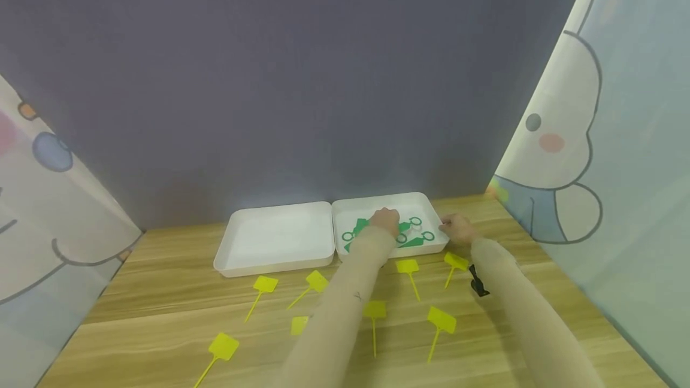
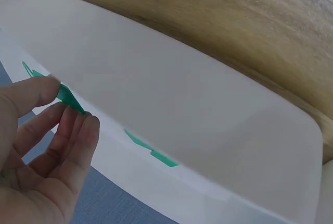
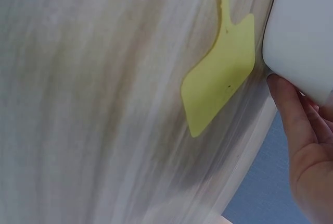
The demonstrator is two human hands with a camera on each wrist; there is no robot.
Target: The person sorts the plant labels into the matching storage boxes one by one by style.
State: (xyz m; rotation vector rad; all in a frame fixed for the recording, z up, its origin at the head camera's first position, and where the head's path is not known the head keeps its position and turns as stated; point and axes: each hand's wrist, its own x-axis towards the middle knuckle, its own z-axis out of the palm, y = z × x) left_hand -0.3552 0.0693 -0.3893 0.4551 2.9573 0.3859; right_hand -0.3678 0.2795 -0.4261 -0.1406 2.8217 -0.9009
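My left hand [image 1: 385, 220] reaches into the right white tray [image 1: 434, 248] and pinches a green tag [image 2: 66, 98] between thumb and fingertips. Around it in the tray lie several more green tags [image 1: 412, 242], flat pieces with a ring at one end; the hand hides some of them. My right hand [image 1: 459, 229] holds that tray by its right side. The right wrist view shows its fingers [image 3: 291, 107] against the outer wall near a corner.
A second white tray [image 1: 277, 235] adjoins on the left. Several yellow T-shaped plant labels [image 1: 442, 320] lie spread over the wooden table [image 1: 162, 316]. A small black object [image 1: 477, 283] lies beside the right forearm. A dark wall [image 1: 302, 88] stands behind the trays, with printed cloth [image 1: 636, 136] at the sides.
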